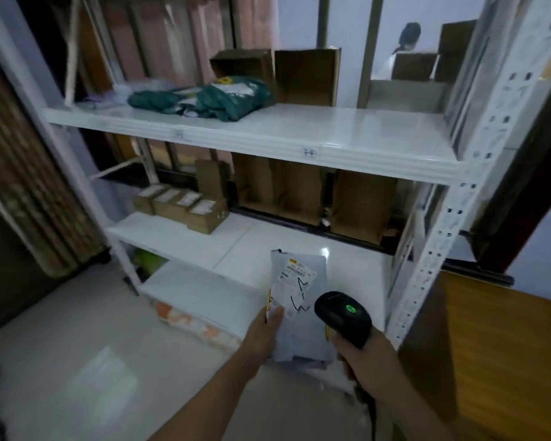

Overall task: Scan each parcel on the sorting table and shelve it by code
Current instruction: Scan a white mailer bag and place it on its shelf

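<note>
- Progress, as a judgement: one parcel is in hand in front of the shelving unit, so this one looks to be at the scan-or-place step and is not yet shelved; parcels already lie on the shelves, which suggests part of the work is done; the sorting table itself cannot be picked out with certainty, so how many parcels are left cannot be told
- The left hand, low in the centre of the frame, grips the parcel by its lower left edge, thumb on the face
- The right hand, just to the right of it, is closed round the grip of a black scanner; the scanner's head sits just beside the parcel's lower right and shows a green light on top
- The parcel is a pale grey soft mailer, crumpled, held upright and slightly tilted; a white label with a barcode sits near its top and black handwritten marks run below it; a yellow strip shows at its left edge
- On the upper shelf, upper centre of the frame, lie green mailer bags with cardboard boxes standing behind; a handwritten code tag sits on that shelf's front edge, too small to read
- On the lower shelf, left of centre, small brown boxes with white labels are packed side by side
</note>
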A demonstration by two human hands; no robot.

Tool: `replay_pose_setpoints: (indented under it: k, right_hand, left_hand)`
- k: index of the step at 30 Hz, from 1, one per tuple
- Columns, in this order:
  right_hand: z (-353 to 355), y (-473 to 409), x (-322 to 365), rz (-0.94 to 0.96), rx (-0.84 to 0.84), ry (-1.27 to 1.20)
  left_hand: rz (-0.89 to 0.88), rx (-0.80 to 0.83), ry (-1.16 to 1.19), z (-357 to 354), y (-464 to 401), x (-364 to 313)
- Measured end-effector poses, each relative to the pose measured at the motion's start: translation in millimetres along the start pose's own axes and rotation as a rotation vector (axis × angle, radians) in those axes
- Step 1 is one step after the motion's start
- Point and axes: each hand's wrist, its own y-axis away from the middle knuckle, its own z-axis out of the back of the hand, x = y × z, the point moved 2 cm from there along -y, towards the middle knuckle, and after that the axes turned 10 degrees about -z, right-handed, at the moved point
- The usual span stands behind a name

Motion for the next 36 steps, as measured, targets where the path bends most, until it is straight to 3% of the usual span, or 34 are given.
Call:
replay_pose_setpoints:
  k: [7,15,23,36]
  right_hand:
    - [-98,-28,72,0.098,0.06,0.036]
    - [-191,-114,129,0.062,0.131,0.067]
    - [-260,-224,191,0.027,0.098,0.04]
    - [-347,-323,244,-0.103,-0.117,-0.034]
  left_hand:
    - [0.024,-0.147,-0.023,128,-46,12]
    - [0.093,-0.231,-0.003,209,-130,23]
    - [0.097,-0.197,-0.13,282,-257,45]
    - [0.207,0.045,-0.002,353,-451,105]
